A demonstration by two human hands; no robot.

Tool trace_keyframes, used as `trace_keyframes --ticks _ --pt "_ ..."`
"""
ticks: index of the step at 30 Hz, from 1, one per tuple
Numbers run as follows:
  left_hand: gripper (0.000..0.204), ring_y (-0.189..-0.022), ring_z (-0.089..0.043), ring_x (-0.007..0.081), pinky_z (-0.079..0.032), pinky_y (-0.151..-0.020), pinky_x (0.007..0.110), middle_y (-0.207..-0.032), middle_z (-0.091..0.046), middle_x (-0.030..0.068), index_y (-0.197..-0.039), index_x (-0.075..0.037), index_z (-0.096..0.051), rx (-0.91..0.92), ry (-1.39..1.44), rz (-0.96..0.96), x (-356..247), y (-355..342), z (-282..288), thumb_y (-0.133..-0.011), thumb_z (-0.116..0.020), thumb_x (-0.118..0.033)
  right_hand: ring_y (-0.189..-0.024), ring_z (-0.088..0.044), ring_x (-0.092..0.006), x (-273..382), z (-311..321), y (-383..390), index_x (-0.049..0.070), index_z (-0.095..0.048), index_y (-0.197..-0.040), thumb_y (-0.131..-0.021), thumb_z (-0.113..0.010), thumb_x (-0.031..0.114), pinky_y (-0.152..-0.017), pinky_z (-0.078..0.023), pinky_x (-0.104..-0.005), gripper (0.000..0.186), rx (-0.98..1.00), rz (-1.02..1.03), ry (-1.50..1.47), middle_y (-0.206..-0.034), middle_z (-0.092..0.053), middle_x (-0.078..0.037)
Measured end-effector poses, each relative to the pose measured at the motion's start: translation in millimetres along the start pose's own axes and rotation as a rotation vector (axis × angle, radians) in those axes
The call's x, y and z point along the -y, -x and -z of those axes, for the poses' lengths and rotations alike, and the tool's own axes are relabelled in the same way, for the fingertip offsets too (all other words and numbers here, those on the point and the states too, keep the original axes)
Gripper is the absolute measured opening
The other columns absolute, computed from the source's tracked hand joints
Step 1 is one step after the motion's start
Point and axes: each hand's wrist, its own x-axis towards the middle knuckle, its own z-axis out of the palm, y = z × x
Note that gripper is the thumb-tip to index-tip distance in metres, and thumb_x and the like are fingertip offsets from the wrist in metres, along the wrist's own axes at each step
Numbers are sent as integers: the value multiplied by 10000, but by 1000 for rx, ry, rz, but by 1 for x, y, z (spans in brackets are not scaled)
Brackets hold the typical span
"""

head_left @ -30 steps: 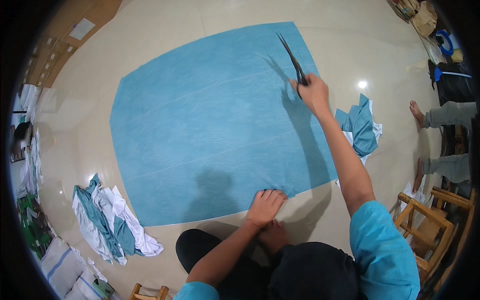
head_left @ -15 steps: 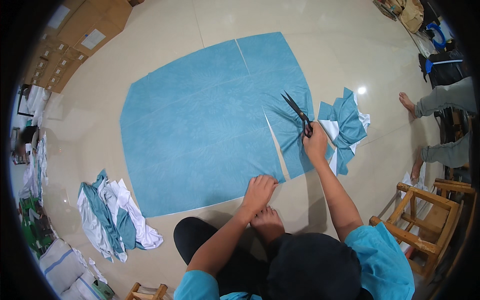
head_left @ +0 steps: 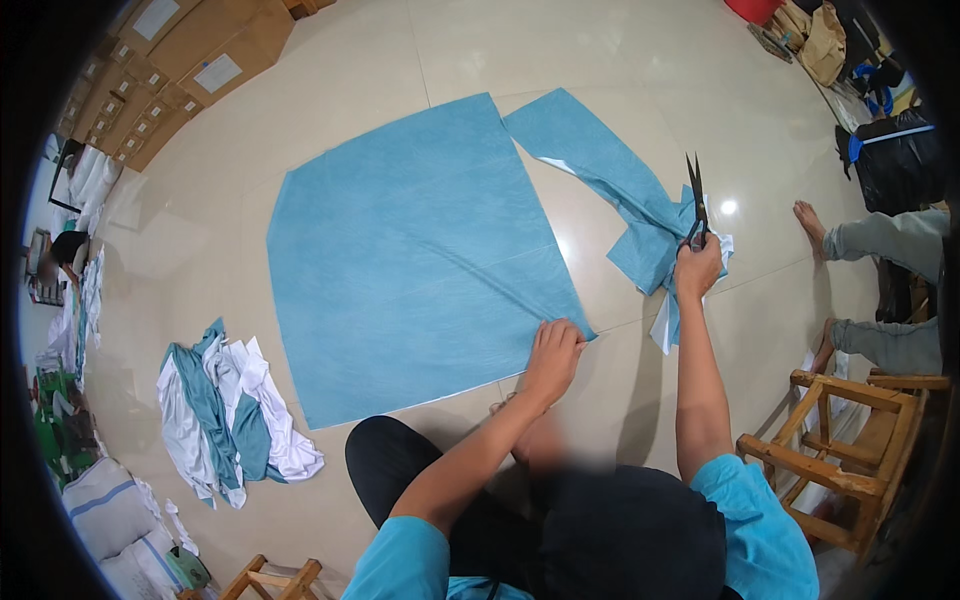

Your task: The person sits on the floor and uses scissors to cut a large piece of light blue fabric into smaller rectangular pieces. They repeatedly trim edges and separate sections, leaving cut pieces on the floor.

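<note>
My left hand [head_left: 553, 355] has its fingers closed on the lower-right corner of a large light-blue fabric sheet [head_left: 390, 250] lying on the floor, with a crease running diagonally from that corner. My right hand [head_left: 698, 265] grips black scissors [head_left: 697, 200], blades pointing away from me, over a bunched pile of blue and white offcuts [head_left: 635, 265]. A narrower blue strip [head_left: 565, 130] stretches from that pile toward the sheet's upper-right corner.
Crumpled teal and white cloths [head_left: 230, 420] lie at lower left. Cardboard boxes [head_left: 200, 50] are stacked upper left. Another person's bare feet [head_left: 810, 225] and wooden stools [head_left: 850, 450] are at right. A person [head_left: 70, 250] appears at far left; bags [head_left: 105, 520] lie lower left.
The right-hand strip has separated from the sheet and moved toward the offcut pile. My right hand and scissors have moved downward and right; my left hand has shifted up slightly with the corner.
</note>
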Motion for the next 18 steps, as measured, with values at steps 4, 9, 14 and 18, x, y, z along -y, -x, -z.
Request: trace_keyframes --ticks 4,9,14,18 --pt "171 -1224 -563 410 -441 -1120 485 -1216 -623 178 -1113 -23 -623 131 77 1 -4 -3 1 -986 -691 -114 -839 -727 -296 11 14 47 -19 -714 -1098 -864 -829 114 -776 -554 -421 293 193 101 -231 -924 -764 -150" --pt "222 -1314 -551 435 -456 -1125 494 -1369 -619 209 -1210 -14 -632 187 111 115 45 11 69 -1037 -666 -150 -874 -743 -304 72 -33 113 -15 -716 -1089 -848 -868 158 -812 -565 -415 333 433 284 -395 -944 -771 -169" --pt "425 -1451 -477 459 -397 -1218 507 -1525 -532 274 -1425 5 -563 -108 -251 314 106 54 176 -1046 -658 -165 -1045 -729 -437 165 -112 93 -24 -689 -1124 -839 -876 205 -900 -557 -512 411 583 275 -314 -1070 -762 -236" --pt "593 -1511 -416 489 -374 -1248 524 -1629 -417 326 -1553 18 -488 -181 -415 555 145 91 241 -1035 -685 -194 -1087 -714 -450 215 -171 63 -15 -677 -1144 -841 -873 205 -911 -555 -536 423 568 297 -225 -1119 -754 -235"
